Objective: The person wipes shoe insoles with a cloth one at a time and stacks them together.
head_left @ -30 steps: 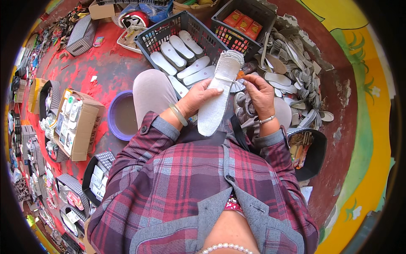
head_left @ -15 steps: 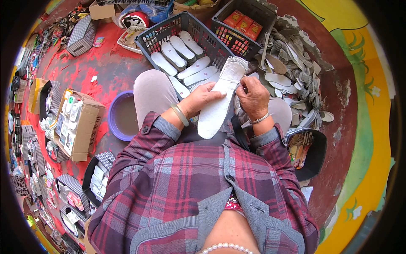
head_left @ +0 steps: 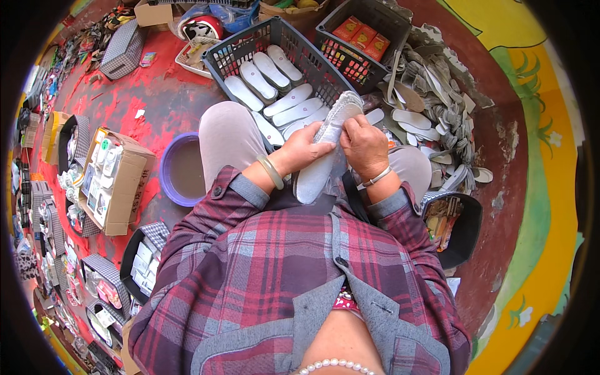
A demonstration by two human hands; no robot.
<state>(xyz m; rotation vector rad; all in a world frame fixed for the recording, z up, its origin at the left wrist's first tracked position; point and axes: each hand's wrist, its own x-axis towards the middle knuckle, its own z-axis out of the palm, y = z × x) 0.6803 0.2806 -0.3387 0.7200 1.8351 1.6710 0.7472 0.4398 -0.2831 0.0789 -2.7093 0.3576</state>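
A white shoe sole (head_left: 312, 179) with a rough, frayed far end is held between my two hands above my lap, turned partly onto its edge. Along its left side my left hand (head_left: 304, 150) wraps it, thumb lying over the face. My right hand (head_left: 365, 142) is closed on its upper right edge, fingers bent and pressed together. Just beyond the hands, a dark plastic crate (head_left: 322, 65) holds several white soles (head_left: 294, 100) laid in rows. Whether the right fingers also pinch something small cannot be seen.
A purple-rimmed basin (head_left: 167, 179) of murky water stands left of my knee. Farther left is a cardboard box (head_left: 128, 187) of small packages. Loose soles (head_left: 431, 87) are heaped along the wall at right. A second crate (head_left: 340, 61) holds red boxes. A black bin (head_left: 465, 231) sits at lower right.
The sole has rolled from showing its flat face toward its edge, and its far end has dropped a little to the right. My right hand has moved left and closed onto its edge.
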